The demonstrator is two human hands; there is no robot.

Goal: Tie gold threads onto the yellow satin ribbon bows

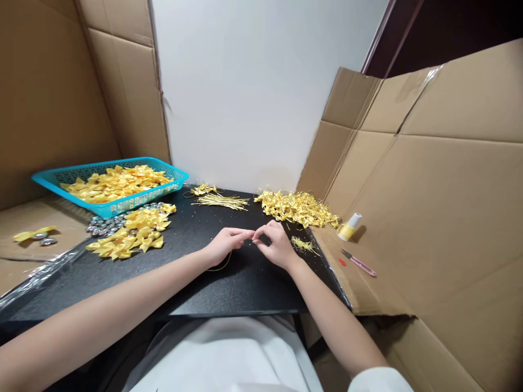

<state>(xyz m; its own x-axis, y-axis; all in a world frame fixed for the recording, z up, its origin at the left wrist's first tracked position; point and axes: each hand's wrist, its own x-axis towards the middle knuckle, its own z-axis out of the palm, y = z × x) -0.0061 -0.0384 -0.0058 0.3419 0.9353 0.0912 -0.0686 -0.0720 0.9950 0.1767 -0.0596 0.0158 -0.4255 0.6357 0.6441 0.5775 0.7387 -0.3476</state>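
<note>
Above the middle of the black table (pixel 245 288), my left hand (pixel 229 243) and my right hand (pixel 277 245) meet at the fingertips. The left fingers are pressed together, and a thin gold cord (pixel 223 265) curves out beneath that hand. With thumb and forefinger my right hand pinches at the same spot; what lies between those fingertips is too small to make out. Right of this hand is a small tangle of yellow thread (pixel 303 244). Beyond both hands lies a bundle of gold cords (pixel 223 201).
A blue basket (pixel 108 208) holds many yellow ribbon bows. More bows (pixel 143 228) and silvery domed pieces (pixel 104 224) lie before it. Finished-looking corded bows (pixel 296 207) are heaped at the back right. A thread spool (pixel 350 227) and pink-handled snips (pixel 359 263) rest on cardboard at right.
</note>
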